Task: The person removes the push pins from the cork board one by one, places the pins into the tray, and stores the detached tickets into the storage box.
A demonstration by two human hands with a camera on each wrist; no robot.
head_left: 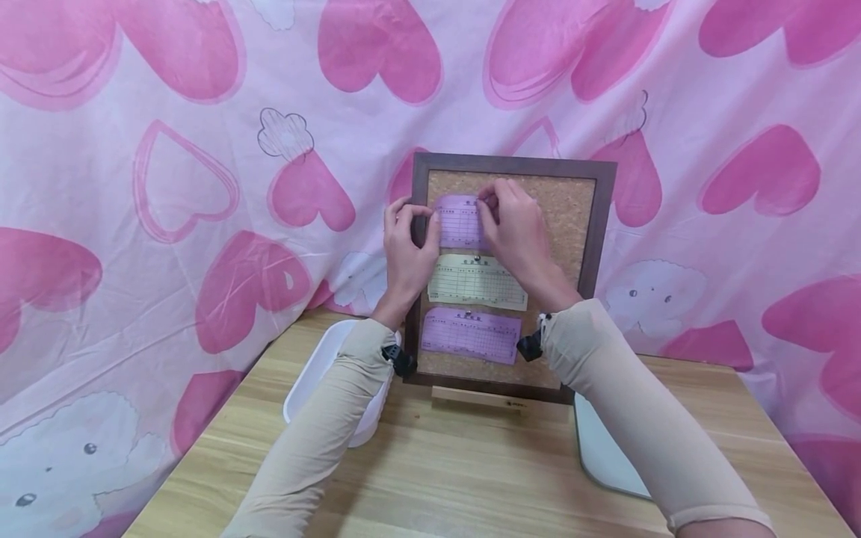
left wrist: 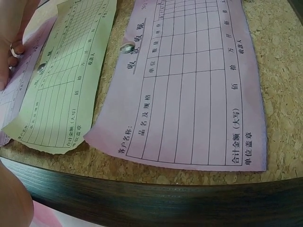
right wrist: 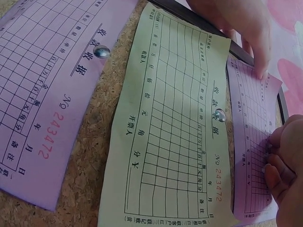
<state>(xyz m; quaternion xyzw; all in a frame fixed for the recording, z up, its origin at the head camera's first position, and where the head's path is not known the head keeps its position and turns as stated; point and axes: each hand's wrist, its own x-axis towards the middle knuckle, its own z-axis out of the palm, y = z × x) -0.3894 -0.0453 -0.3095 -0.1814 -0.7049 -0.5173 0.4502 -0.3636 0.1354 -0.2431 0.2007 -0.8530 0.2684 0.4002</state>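
Observation:
A framed cork board [head_left: 568, 232] stands upright on the table with three receipt slips on it. At its top left is a purple receipt [head_left: 460, 224]. My left hand [head_left: 412, 250] pinches that slip's left edge between thumb and forefinger, beside the frame. At the slip's top middle, my right hand [head_left: 521, 228] has its fingertips drawn together on the paper; whether a pin sits between them is hidden. Below, a pale yellow-green receipt [right wrist: 165, 127] hangs by a round silver pin [right wrist: 220, 115]. The lowest purple receipt [left wrist: 189, 94] has its own silver pin [left wrist: 127, 48].
A white plastic tray [head_left: 316, 373] lies left of the board, partly behind the left sleeve. Under the right forearm shows a pale, round-cornered flat thing [head_left: 605, 448]. The board rests on a wooden stand [head_left: 471, 400]; a pink heart-patterned curtain [head_left: 377, 45] hangs behind.

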